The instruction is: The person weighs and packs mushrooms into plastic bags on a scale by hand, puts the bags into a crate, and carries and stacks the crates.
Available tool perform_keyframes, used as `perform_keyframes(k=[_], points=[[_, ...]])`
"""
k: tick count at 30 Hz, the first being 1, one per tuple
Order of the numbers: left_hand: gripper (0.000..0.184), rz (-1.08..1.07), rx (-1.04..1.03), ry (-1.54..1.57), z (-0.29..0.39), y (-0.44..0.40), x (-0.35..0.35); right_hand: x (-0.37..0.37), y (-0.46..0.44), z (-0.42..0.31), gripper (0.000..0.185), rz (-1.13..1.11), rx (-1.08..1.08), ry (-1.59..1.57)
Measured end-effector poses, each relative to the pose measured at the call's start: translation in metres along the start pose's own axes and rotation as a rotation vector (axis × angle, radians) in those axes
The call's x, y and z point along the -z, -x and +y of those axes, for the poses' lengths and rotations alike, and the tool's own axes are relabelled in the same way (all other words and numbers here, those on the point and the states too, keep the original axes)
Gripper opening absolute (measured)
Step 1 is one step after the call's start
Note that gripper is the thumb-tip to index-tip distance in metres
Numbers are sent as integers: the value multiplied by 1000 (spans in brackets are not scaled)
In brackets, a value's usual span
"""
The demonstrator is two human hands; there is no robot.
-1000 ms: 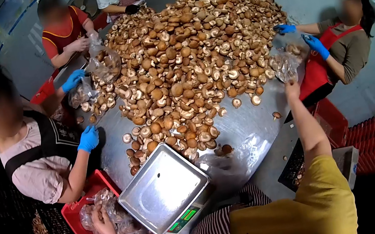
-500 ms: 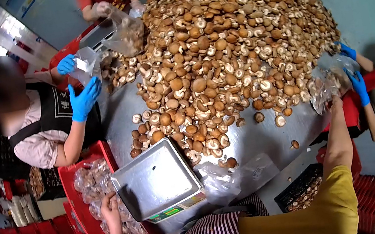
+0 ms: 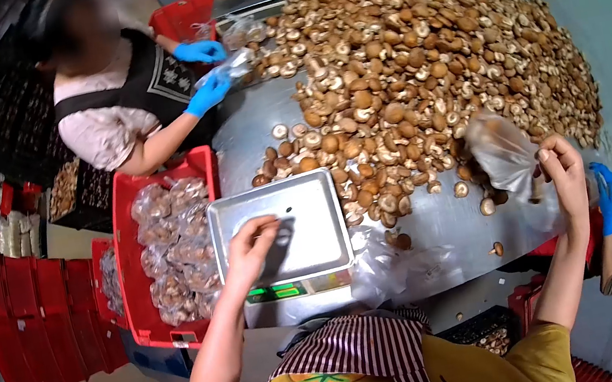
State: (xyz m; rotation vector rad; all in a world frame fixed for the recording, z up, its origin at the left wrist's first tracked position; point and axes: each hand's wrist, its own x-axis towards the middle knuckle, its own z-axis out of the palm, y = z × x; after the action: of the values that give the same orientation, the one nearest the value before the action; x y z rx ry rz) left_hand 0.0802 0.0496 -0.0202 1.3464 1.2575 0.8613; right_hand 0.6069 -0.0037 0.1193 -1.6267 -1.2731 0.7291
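Note:
My right hand (image 3: 564, 168) pinches the gathered neck of a clear plastic bag (image 3: 500, 152) with brown contents, probably mushrooms. The bag hangs tilted over the right side of the table, beside the mushroom pile (image 3: 415, 71). Over the metal pan of a weighing scale (image 3: 303, 244), my left hand (image 3: 251, 250) is held with fingers loosely bent and nothing visible in them. A lit green display (image 3: 275, 293) shows on the scale's near side. Crumpled clear plastic bags (image 3: 396, 269) lie on the table just right of the scale.
Left of the scale, a red crate (image 3: 206, 163) holds several bags of mushrooms (image 3: 187, 231). A co-worker in blue gloves (image 3: 212, 89) handles a plastic bag at left. Another blue-gloved hand (image 3: 607, 197) is at right. Loose mushrooms (image 3: 496, 249) lie near the table edge.
My left hand has moved from the red crate's edge to over the scale pan. My right hand has drawn back from the right-hand co-worker with the bag. The view has shifted.

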Motion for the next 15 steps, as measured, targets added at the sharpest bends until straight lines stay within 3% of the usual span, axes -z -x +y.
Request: perform_keyframes(k=[4, 6, 8, 10, 12, 15], points=[[46, -88, 280, 363, 15, -3, -12, -68, -10, -63, 10, -227, 168, 74], [63, -155, 293, 499, -6, -10, 0, -109, -21, -73, 10, -316, 213, 19], [68, -64, 386, 804, -23, -16, 16, -157, -23, -87, 9, -404, 246, -60], [78, -33, 343, 970, -33, -18, 39, -202, -20, -88, 8, -501, 223, -200], [79, -14, 278, 918, -40, -12, 54, -236, -5, -101, 7, -570, 201, -213], [72, 179, 210, 632, -72, 4, 63, -279, 15, -84, 9, -685, 199, -133]])
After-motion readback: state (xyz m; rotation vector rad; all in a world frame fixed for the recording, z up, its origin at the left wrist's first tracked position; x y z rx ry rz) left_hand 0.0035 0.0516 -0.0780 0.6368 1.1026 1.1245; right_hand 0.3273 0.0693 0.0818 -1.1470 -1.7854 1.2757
